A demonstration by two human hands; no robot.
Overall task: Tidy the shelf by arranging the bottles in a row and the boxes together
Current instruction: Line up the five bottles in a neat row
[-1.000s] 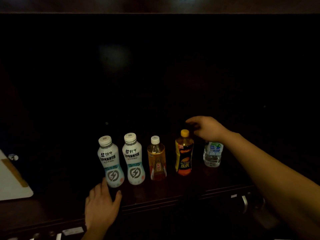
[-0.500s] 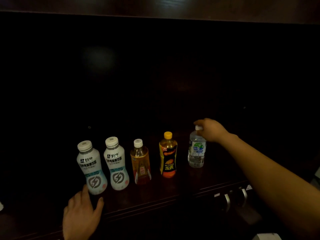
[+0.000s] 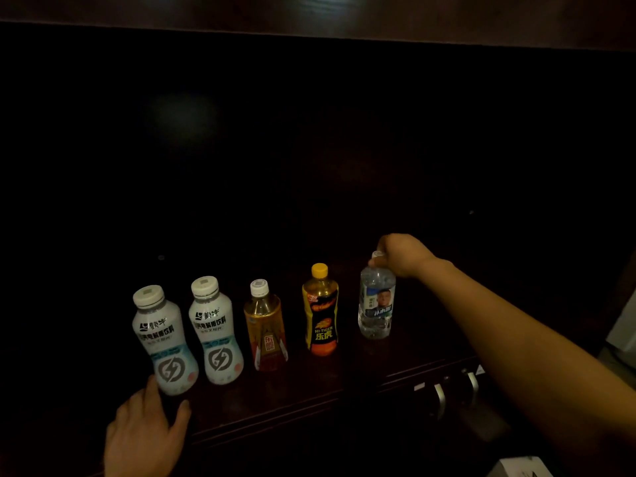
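Several bottles stand upright in a row on the dark wooden shelf: two white bottles, an amber tea bottle, a yellow-capped black and orange bottle and a clear water bottle at the right end. My right hand grips the water bottle by its cap from above. My left hand rests flat on the shelf's front edge, fingers spread, just below the leftmost white bottle. No boxes show in the dark.
The shelf's back and upper part are very dark. Metal drawer handles sit below the shelf edge at the right. A pale object lies at the bottom right corner, and another pale surface at the right edge.
The view has shifted, so the row sits further left in the frame. My right hand has gone from covering the water bottle's top to gripping its cap, with the bottle's label turned.
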